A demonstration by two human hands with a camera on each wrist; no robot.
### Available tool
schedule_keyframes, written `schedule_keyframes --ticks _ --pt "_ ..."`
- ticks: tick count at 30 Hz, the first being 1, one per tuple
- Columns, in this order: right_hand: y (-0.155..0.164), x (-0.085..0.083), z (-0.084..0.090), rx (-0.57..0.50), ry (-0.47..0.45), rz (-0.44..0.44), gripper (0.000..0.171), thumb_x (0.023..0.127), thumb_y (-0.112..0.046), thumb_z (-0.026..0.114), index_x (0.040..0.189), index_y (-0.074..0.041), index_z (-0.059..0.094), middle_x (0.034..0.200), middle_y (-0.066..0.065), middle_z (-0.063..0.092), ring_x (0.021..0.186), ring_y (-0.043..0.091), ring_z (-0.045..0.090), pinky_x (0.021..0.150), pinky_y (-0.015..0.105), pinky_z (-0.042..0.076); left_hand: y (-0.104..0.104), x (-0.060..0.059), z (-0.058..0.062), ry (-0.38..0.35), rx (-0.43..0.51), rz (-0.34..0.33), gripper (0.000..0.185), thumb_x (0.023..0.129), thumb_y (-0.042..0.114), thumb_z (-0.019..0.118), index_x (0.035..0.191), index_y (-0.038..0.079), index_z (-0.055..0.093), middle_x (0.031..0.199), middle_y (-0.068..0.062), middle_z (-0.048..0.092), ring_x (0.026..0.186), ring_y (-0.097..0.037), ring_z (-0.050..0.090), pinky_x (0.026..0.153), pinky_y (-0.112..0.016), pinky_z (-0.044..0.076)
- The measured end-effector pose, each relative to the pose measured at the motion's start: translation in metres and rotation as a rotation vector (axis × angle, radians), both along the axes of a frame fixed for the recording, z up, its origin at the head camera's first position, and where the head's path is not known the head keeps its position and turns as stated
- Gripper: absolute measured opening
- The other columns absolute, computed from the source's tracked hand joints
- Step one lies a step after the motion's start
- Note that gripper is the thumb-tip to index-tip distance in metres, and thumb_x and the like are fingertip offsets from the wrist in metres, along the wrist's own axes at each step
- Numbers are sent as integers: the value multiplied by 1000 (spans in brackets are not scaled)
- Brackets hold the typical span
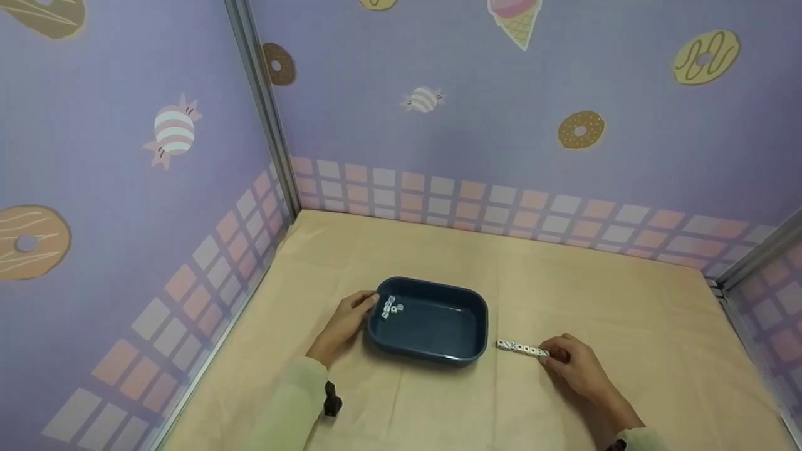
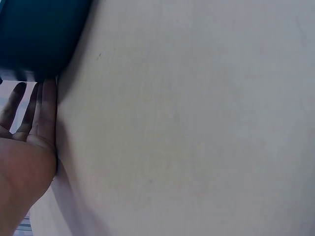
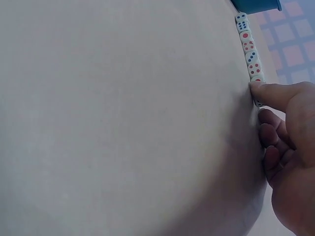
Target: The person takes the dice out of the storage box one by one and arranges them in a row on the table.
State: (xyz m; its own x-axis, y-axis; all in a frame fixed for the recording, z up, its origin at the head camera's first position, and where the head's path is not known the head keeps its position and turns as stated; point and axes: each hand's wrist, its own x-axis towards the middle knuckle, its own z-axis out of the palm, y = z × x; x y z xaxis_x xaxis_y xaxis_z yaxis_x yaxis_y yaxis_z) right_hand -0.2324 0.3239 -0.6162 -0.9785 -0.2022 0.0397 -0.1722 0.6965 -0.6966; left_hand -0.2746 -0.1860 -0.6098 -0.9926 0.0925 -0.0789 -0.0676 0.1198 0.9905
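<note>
A dark blue tray (image 1: 438, 338) sits on the tan cloth, with a few small white dice (image 1: 393, 307) lying in its left end. My left hand (image 1: 366, 307) rests against the tray's left side. In the left wrist view its fingers (image 2: 42, 105) lie straight along the tray wall (image 2: 39, 34). To the right of the tray, several white dice (image 1: 519, 347) lie in a row. My right hand (image 1: 546, 354) is at the row's right end. The right wrist view shows the thumb (image 3: 270, 92) and curled fingers pinching the end die (image 3: 258, 102) of the row (image 3: 247, 46).
The tan cloth (image 1: 564, 288) covers the table, bounded by purple patterned walls on the left (image 1: 125, 219), back (image 1: 501, 156) and right. Metal corner posts (image 1: 263, 106) stand at the corners.
</note>
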Motion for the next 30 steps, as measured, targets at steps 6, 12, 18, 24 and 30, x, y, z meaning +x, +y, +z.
schedule_keyframes --ticks 6,12,18,24,30 --pt "-1 -2 -2 -15 5 4 18 94 -4 80 106 -17 78 90 1 58 82 18 51 69 27 43 0 0 1 -4 -16 19 50 109 40 61 142 3 64 142 -14 64 135 -31 57 116 -50 43" --pt "-1 -3 1 -17 16 8 21 92 -13 85 112 -12 76 91 1 59 81 16 53 67 26 45 0 0 -1 -34 4 2 50 108 43 61 143 7 63 144 -13 62 135 -30 57 114 -50 44" --pt "-29 -3 16 -125 130 -14 28 94 -15 84 118 -5 74 96 0 63 88 17 60 74 26 52 -2 1 -3 -27 -20 10 49 108 43 61 142 8 64 143 -12 63 134 -30 59 113 -48 47" --pt "-95 -6 38 -260 274 66 20 94 -7 82 114 -9 76 101 0 72 91 19 67 75 33 57 -2 0 -2 -1 -38 22 48 109 43 61 140 6 65 141 -13 64 134 -30 58 113 -49 45" --pt "-159 -15 47 -306 356 159 26 93 -9 83 118 -7 75 106 1 71 96 21 68 81 38 59 2 -1 -3 1 -33 32 47 108 42 61 138 7 67 140 -12 65 134 -29 58 115 -50 43"
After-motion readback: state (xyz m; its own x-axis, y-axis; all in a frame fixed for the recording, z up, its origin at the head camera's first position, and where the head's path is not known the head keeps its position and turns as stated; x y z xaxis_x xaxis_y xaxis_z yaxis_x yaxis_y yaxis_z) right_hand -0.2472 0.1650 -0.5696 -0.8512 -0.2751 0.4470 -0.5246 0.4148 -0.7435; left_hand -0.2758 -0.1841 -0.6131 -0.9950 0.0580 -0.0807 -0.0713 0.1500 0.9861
